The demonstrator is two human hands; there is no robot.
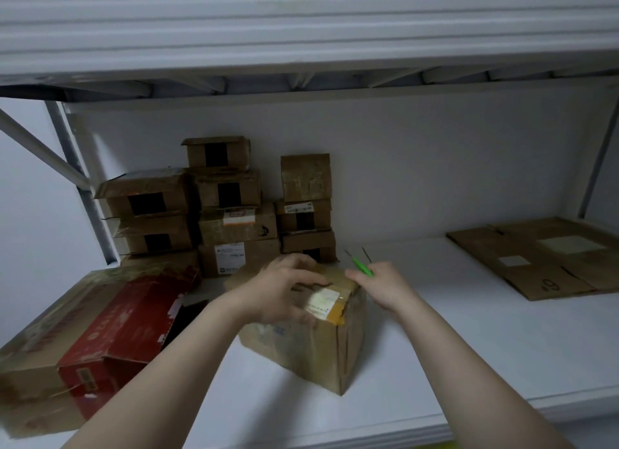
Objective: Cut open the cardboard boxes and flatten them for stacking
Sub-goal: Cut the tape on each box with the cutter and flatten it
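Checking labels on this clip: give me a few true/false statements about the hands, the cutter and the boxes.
1. The left hand rests on top of the box. True.
2. The right hand holds a red cutter. False: the cutter is green.
3. Flattened cardboard lies at the right of the shelf. True.
4. The stack of small boxes stands at the right end. False: it stands at the back left.
5. The box under the left hand is already flattened. False: it stands whole, not folded down.
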